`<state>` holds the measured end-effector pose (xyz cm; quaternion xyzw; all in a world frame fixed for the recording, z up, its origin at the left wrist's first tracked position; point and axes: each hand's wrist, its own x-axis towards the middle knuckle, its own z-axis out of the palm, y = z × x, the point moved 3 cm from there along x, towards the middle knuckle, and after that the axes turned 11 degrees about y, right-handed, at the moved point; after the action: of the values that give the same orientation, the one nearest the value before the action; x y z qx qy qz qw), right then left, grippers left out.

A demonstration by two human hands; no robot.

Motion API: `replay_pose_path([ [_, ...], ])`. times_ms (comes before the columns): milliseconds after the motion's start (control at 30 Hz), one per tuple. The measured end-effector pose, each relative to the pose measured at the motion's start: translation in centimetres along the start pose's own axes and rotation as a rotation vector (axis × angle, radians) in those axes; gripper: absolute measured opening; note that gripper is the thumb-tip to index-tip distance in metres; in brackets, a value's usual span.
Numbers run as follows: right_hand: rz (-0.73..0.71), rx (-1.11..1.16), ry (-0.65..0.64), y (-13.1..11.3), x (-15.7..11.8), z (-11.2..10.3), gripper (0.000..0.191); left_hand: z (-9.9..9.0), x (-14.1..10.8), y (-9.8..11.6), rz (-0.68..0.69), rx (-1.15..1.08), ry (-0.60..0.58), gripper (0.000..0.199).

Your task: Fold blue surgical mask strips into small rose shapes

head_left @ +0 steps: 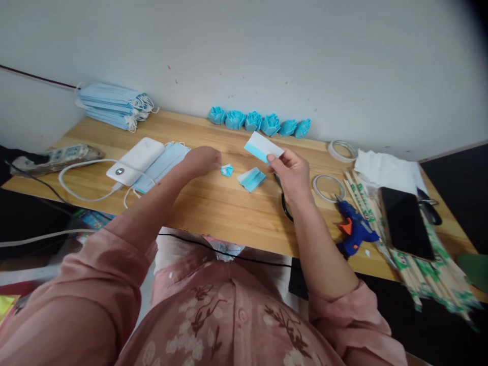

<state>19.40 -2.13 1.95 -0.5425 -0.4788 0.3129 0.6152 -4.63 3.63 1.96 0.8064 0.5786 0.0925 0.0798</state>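
Observation:
My right hand (295, 170) pinches a cut rectangle of mask fabric (263, 146), white with a light blue strip, between thumb and fingers above the table. My left hand (204, 160) is closed, its fingers curled down and mostly hidden behind the back of the hand. Just right of its fingertips lies a small folded blue piece (226, 170); I cannot tell whether they touch. Another blue-and-white fabric piece (252, 179) rests on the table between the two hands. Black-handled scissors (285, 206) lie partly hidden behind my right wrist.
Several blue fabric flowers (253, 121) line the wall. Left are stacked masks (110, 104), a white power bank (135, 160) with its cable, and a power strip (57, 157). Right are tape rolls (328, 188), a blue glue gun (354, 229), wrapped chopsticks (414, 274) and a phone (406, 221).

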Motion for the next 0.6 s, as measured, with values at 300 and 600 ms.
replay_pose_path([
  [300, 0.015, -0.019, -0.013, 0.09, 0.07, 0.05, 0.017, 0.09, -0.15, -0.01, -0.048, -0.114, 0.026, 0.022],
  [600, 0.034, -0.013, -0.007, -0.07, -0.04, 0.16, 0.013, 0.95, 0.61, 0.11, 0.006, -0.09, -0.01, 0.024],
])
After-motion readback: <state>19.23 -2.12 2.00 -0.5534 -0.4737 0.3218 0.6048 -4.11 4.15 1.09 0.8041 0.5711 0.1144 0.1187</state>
